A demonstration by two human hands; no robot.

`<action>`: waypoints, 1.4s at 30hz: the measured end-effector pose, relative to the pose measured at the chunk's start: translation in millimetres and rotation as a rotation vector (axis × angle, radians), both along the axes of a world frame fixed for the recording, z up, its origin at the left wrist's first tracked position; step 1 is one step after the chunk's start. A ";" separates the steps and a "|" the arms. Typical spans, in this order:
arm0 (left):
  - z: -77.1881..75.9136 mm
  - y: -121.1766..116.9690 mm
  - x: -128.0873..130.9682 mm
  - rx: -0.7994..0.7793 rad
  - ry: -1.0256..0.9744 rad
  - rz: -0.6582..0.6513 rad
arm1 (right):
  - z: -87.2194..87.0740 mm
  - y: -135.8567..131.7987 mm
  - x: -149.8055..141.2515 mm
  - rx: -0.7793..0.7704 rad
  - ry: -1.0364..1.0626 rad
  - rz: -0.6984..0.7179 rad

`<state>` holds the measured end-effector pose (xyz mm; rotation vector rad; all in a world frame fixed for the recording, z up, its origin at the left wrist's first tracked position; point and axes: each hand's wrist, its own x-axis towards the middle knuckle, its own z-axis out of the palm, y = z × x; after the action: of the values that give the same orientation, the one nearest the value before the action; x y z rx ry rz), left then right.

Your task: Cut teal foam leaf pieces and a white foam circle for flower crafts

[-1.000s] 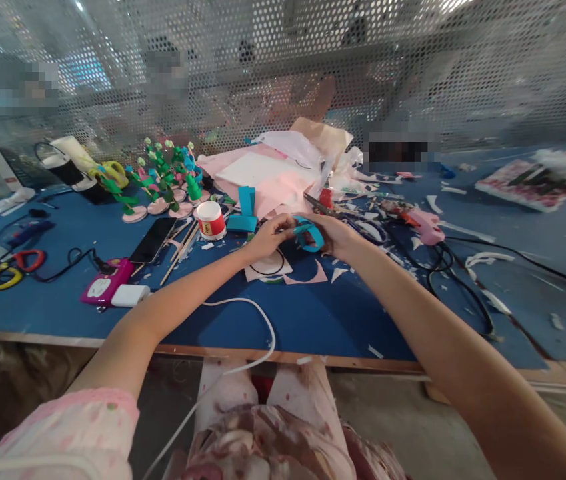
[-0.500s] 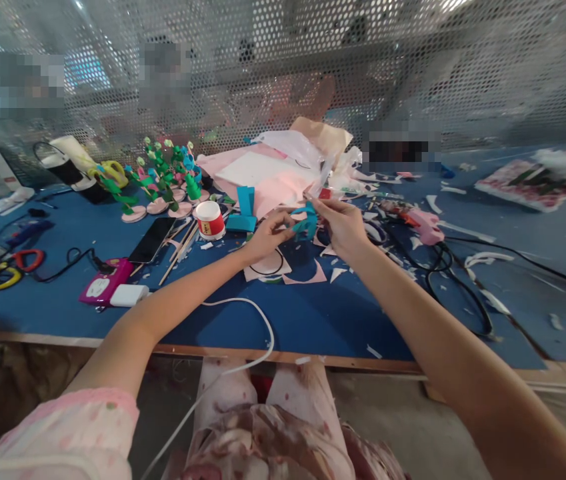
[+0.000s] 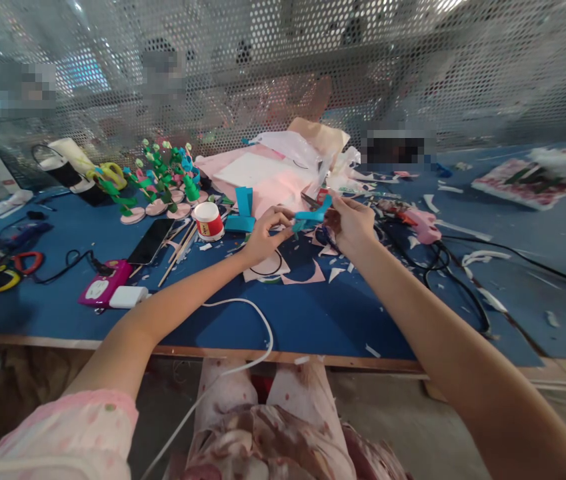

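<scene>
A teal foam strip (image 3: 311, 215) is stretched between my two hands above the blue table (image 3: 313, 313). My left hand (image 3: 266, 233) pinches its left end, fingers closed. My right hand (image 3: 353, 223) pinches the raised right end near the tip. Below the hands lie pink and white foam offcuts (image 3: 283, 269), one with a black drawn circle. Scissors with a red part (image 3: 315, 198) lie just behind the strip.
Green and teal foam flowers on pink bases (image 3: 163, 183) stand at back left. A red-and-white paper cup (image 3: 208, 221), a phone (image 3: 151, 241), sticks, a pink device (image 3: 99, 289), a white charger and cable, a pink glue gun (image 3: 420, 223), black cords and pink sheets (image 3: 263, 175) surround the hands.
The curled teal strip has been pulled out straight between the hands. My right hand has risen and moved slightly right; the left hand stays nearly in place.
</scene>
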<state>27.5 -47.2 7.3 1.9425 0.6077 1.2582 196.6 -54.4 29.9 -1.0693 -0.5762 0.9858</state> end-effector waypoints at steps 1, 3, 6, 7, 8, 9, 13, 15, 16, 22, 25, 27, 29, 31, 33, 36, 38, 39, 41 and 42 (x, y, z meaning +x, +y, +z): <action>-0.6 0.6 0.0 -0.001 -0.011 -0.001 | 0.3 0.2 0.9 0.003 0.007 -0.004; -1.4 1.3 0.3 -0.018 -0.027 -0.010 | 2.2 -0.3 2.2 0.007 0.028 -0.014; -0.9 0.8 0.9 -0.081 -0.040 -0.020 | 7.8 -2.1 3.1 -0.026 0.083 -0.058; -0.5 0.5 1.1 -0.105 -0.043 -0.020 | 9.7 -2.7 3.4 -0.043 0.111 -0.062; -0.3 0.4 1.4 -0.127 -0.046 -0.017 | 11.5 -3.0 3.6 -0.057 0.141 -0.055; -0.4 0.7 1.6 -0.147 -0.054 -0.010 | 12.9 -3.1 4.0 -0.066 0.172 -0.034; -4.1 4.5 2.4 -0.251 -0.120 0.003 | 14.2 -2.2 4.5 -0.036 0.244 0.060; -6.7 6.9 2.6 -0.335 -0.161 -0.014 | 13.0 -2.4 2.7 -0.005 0.218 0.095; -7.8 7.8 2.6 -0.370 -0.176 -0.026 | 12.1 -2.9 1.1 0.005 0.189 0.112; -11.5 11.5 3.3 -0.319 -0.198 0.002 | 7.3 -9.4 -14.4 0.075 0.016 0.190; -13.5 13.8 2.8 -0.389 -0.177 -0.037 | 4.9 -12.9 -21.4 0.120 0.006 0.230; -13.8 14.6 2.1 -0.466 -0.205 -0.053 | 2.8 -14.6 -25.0 0.167 0.010 0.260; -12.7 14.4 1.1 -0.538 -0.233 -0.081 | -0.2 -15.3 -27.5 0.221 0.013 0.277; -10.9 13.7 0.0 -0.579 -0.238 -0.130 | -4.6 -14.9 -29.0 0.277 -0.023 0.283; -9.5 13.4 -0.9 -0.589 -0.238 -0.162 | -9.9 -13.7 -29.6 0.340 -0.112 0.284; -9.6 14.0 -1.6 -0.582 -0.258 -0.111 | -16.5 -11.9 -28.8 0.400 -0.278 0.284; -10.5 14.6 -1.5 -0.576 -0.283 -0.058 | -18.4 -11.3 -27.7 0.406 -0.344 0.288; -10.9 14.8 -1.4 -0.573 -0.302 -0.038 | -18.5 -11.1 -27.2 0.408 -0.361 0.289; -11.4 15.2 -1.0 -0.557 -0.350 0.000 | -17.7 -11.1 -26.2 0.415 -0.379 0.286; -11.4 15.5 -0.9 -0.545 -0.371 0.020 | -17.1 -11.2 -25.9 0.417 -0.384 0.284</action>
<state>26.7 -31.7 -4.1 1.2252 0.6894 1.2611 170.7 -65.6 12.8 -0.8142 -1.2187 0.8525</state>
